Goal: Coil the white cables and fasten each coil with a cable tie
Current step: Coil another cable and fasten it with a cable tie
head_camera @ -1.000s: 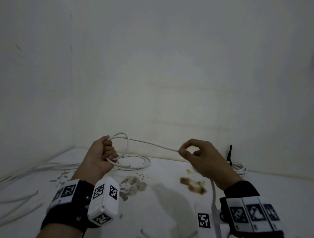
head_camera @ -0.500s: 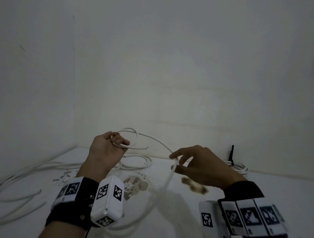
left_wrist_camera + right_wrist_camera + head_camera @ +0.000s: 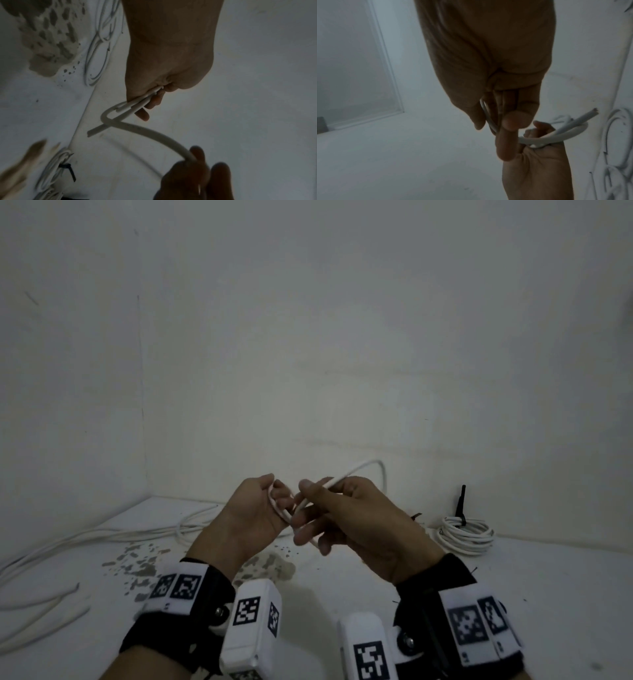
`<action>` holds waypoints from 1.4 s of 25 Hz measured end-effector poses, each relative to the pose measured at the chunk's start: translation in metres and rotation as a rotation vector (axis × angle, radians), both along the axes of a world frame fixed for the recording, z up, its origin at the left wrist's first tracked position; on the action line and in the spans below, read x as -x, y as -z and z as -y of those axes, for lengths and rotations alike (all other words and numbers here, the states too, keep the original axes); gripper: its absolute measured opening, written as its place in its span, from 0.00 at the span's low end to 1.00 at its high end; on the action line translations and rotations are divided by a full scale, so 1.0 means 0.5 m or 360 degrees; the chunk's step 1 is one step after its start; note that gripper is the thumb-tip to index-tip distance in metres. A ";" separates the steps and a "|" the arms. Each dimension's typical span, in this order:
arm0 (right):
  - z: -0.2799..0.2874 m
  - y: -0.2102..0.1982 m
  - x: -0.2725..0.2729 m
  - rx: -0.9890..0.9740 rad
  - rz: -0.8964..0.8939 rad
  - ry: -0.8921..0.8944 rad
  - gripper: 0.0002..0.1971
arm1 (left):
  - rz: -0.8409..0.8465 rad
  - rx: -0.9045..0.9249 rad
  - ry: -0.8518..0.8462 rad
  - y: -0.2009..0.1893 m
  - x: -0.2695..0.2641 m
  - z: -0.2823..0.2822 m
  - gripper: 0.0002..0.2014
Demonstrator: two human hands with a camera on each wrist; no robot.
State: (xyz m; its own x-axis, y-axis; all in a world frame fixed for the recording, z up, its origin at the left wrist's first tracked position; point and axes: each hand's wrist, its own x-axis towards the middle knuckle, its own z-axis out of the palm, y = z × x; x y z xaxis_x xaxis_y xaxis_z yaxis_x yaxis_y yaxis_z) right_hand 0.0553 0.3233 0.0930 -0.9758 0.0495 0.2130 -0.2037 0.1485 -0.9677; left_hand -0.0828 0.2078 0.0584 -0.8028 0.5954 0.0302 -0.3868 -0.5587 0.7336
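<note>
Above the near middle of the white bench (image 3: 513,583), the left hand (image 3: 251,513) has its fingers curled round the first small turns of a thin, round white plastic cable (image 3: 154,134), whose cut end (image 3: 93,132) pokes free beyond the clamp. The right hand (image 3: 356,525), just beside it and nearly touching, pinches the running length of the same cable between thumb and forefinger, so a loop arches up and over behind its knuckles before dropping out of sight.

The step in hand looks to be laying the next turn onto the coil. To do it well, the right hand should guide the loop so it matches the turns already held, then slide it flat under the left thumb without twisting it. The left hand should ease only enough to admit the new turn, or the small stiff loops may spring apart.

On the far right of the bench lies a finished coil of white cable (image 3: 466,534) with a black cable tie (image 3: 460,505) standing up from it. More loose white cables (image 3: 102,534) trail across the left side, waiting. Brown patches of worn paint (image 3: 144,563) mark the bench below the hands.
</note>
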 end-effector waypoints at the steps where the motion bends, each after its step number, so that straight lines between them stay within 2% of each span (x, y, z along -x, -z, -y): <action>1: 0.000 0.002 0.003 0.0061 -0.0010 0.0043 0.17 | -0.0134 0.0165 0.0044 -0.002 -0.011 -0.005 0.17; 4: -0.012 0.009 0.008 0.0251 0.0018 0.0094 0.19 | -0.0512 0.0517 0.0145 -0.009 -0.051 -0.025 0.20; 6: -0.016 0.013 0.009 0.0306 0.0044 0.0106 0.17 | -0.0606 0.0611 0.0172 -0.011 -0.077 -0.042 0.22; 12: -0.034 0.026 0.025 0.0384 0.0062 0.0313 0.15 | -0.0499 0.0796 0.0117 -0.006 -0.096 -0.057 0.23; 17: -0.060 0.025 0.021 0.0246 -0.0101 0.0562 0.17 | -0.0608 0.0905 0.0159 -0.012 -0.116 -0.069 0.22; 21: -0.078 0.020 0.017 0.0295 -0.0049 0.0587 0.15 | -0.0648 0.1025 0.0147 -0.008 -0.123 -0.070 0.18; 24: -0.078 0.018 0.012 0.0145 0.0005 0.0547 0.19 | -0.0604 0.1019 0.0089 -0.008 -0.124 -0.064 0.21; 28: -0.112 0.021 0.000 -0.0423 0.0069 0.0745 0.24 | -0.0486 0.0841 -0.0096 -0.019 -0.099 -0.043 0.23; 32: -0.171 0.052 0.013 -0.0385 -0.0078 0.1119 0.22 | -0.0250 0.0481 0.0038 -0.033 -0.071 -0.021 0.24; 33: -0.180 0.060 0.016 -0.0438 -0.0033 0.1142 0.21 | -0.0225 0.0425 0.0087 -0.034 -0.070 -0.019 0.25; 35: -0.188 0.076 0.016 -0.0692 0.0247 0.1006 0.22 | -0.0201 0.0363 0.0131 -0.034 -0.069 -0.021 0.25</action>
